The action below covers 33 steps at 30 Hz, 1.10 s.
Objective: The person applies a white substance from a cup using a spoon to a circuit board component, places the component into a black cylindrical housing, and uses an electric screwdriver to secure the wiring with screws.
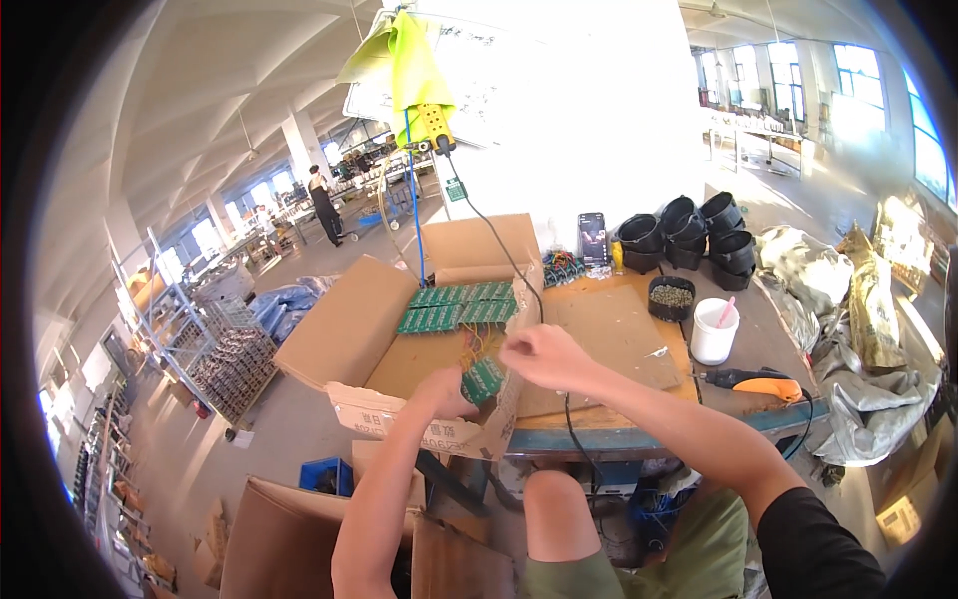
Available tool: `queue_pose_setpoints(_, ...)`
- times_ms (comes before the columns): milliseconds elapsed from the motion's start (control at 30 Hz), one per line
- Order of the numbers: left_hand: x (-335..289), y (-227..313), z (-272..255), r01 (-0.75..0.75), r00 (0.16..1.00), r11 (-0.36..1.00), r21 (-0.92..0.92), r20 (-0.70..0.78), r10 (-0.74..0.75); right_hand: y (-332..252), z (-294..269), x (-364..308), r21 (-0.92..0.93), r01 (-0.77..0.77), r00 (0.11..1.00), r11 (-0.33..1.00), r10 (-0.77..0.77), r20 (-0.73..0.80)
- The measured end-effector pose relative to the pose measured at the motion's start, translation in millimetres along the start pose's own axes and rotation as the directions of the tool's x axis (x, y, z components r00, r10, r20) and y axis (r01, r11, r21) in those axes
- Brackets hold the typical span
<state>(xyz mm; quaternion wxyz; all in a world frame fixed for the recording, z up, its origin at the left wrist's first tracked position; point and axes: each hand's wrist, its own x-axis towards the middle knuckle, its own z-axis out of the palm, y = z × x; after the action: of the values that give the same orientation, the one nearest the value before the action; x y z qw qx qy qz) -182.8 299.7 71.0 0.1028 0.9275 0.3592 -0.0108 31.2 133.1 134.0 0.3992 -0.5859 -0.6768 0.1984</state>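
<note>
An open cardboard box (374, 424) stands in front of me at the left edge of the bench. Rows of green circuit boards (431, 319) lie in its far part, with thin yellow and red wires trailing from them. My left hand (449, 393) reaches into the near part of the box, closed on a green circuit board (483, 380). Just past the box's right side, my right hand (544, 355) hovers with its fingers curled together; whatever they may pinch is too small to tell. A cardboard sheet (609, 344) lies on the bench beyond it.
An orange-and-black power screwdriver (753, 384) rests at the bench's right, near a white cup (714, 331) and a black tub of small parts (671, 298). Black pots (684, 232) and a phone (593, 240) stand behind. A black cable (499, 235) hangs across the box.
</note>
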Motion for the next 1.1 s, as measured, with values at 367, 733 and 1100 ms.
queue_pose_setpoints(367, -33, 49, 3, 0.157, 0.769, 0.987, -0.032, -0.623, -0.142, 33, 58, 114, -0.213, 0.023, 1.0, 0.977, -0.021, 0.012)
queue_pose_setpoints(733, 29, 31, 47, 0.291, 0.865, 0.95, 0.11, -0.454, -0.212, 42, 99, 109, -0.488, 0.029, 0.994, 0.872, -0.076, -0.076)
queue_pose_setpoints(1100, 22, 23, 49, 0.264, 0.847, 0.961, 0.088, -0.497, -0.187, 24, 112, 111, -0.531, 0.015, 0.99, 0.847, -0.086, -0.11)
